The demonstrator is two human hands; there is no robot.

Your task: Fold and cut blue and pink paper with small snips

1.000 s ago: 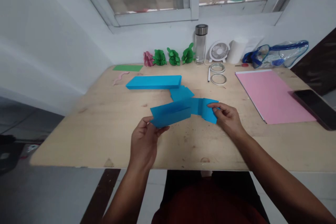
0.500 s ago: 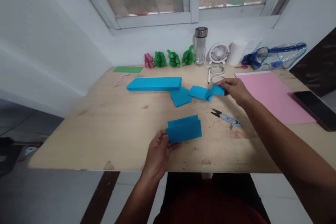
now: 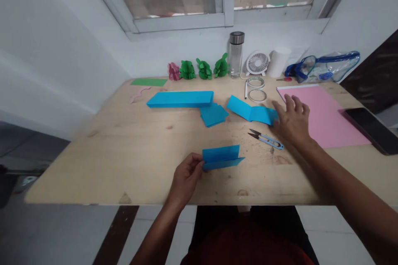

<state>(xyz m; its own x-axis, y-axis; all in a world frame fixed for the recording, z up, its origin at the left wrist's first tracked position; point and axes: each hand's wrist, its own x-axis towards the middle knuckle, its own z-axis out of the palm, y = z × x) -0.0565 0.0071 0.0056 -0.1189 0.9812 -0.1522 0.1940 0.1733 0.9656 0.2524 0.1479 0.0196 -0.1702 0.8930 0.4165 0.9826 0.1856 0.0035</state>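
Between the thumb and fingers of my left hand [image 3: 188,174] is a folded blue paper [image 3: 222,158], pinched at its left end, its two halves standing apart like a V. My right hand [image 3: 294,120] has its fingers spread, beside the right end of a second creased blue paper [image 3: 263,114] that lies opened out on the table; whether a fingertip touches it I cannot tell. Smaller blue paper pieces [image 3: 214,115] lie stacked left of that sheet, close to a thick pile of long blue strips [image 3: 180,98]. Thread snips [image 3: 266,138] rest just in front of the second paper.
Along the wall stand green paper shapes [image 3: 204,69], a pink one [image 3: 173,71], a glass bottle [image 3: 236,56], a small fan [image 3: 258,63] and a clear pouch [image 3: 329,67]. Tape rolls [image 3: 257,95] and a white pen [image 3: 246,90] lie before them. Pink paper [image 3: 332,120] and a phone [image 3: 373,130] are at right.
My right hand has let go of the second blue paper and moved right, its fingers spreading; that paper now lies more unfolded. The folded paper in my left hand has tipped and opened wider.
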